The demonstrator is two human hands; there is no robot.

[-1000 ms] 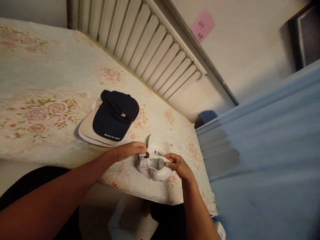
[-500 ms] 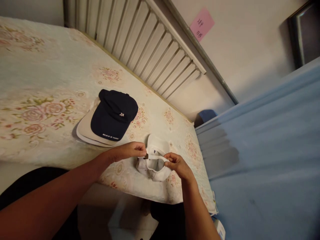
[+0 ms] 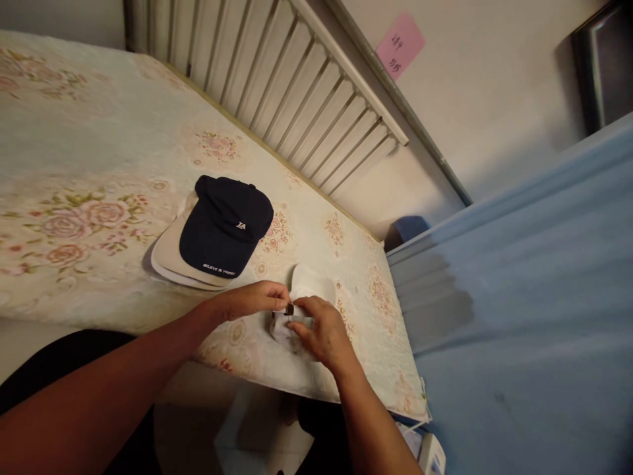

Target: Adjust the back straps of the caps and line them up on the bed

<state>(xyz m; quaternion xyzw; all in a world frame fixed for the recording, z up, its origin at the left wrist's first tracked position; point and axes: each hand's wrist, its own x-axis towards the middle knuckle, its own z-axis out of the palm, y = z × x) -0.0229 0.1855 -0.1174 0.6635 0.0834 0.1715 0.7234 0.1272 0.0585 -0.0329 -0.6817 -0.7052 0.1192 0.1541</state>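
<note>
A white baseball cap [image 3: 310, 280] lies on the bed with its back strap and dark metal buckle [image 3: 289, 308] facing me. My left hand [image 3: 264, 297] pinches the end of the strap just left of the buckle. Close by on the right, my right hand [image 3: 321, 330] reaches over the strap, thumb and fingertips apart on either side of it beside the buckle. It covers much of the cap's back opening. To the left sits a stack of caps: a navy cap [image 3: 227, 227] with white lettering on top of a beige cap [image 3: 171, 254], with a white brim underneath.
The caps rest on a bed with a floral cover [image 3: 123, 132]. A slatted metal rail [image 3: 277, 79] runs along the wall behind it. A blue curtain [image 3: 519, 316] hangs to the right, and a pink note [image 3: 400, 45] is stuck on the wall.
My right hand has let go of the strap's right side and moved left to the buckle, its thumb and fingers now spread around the strap. My left hand has stayed in place.
</note>
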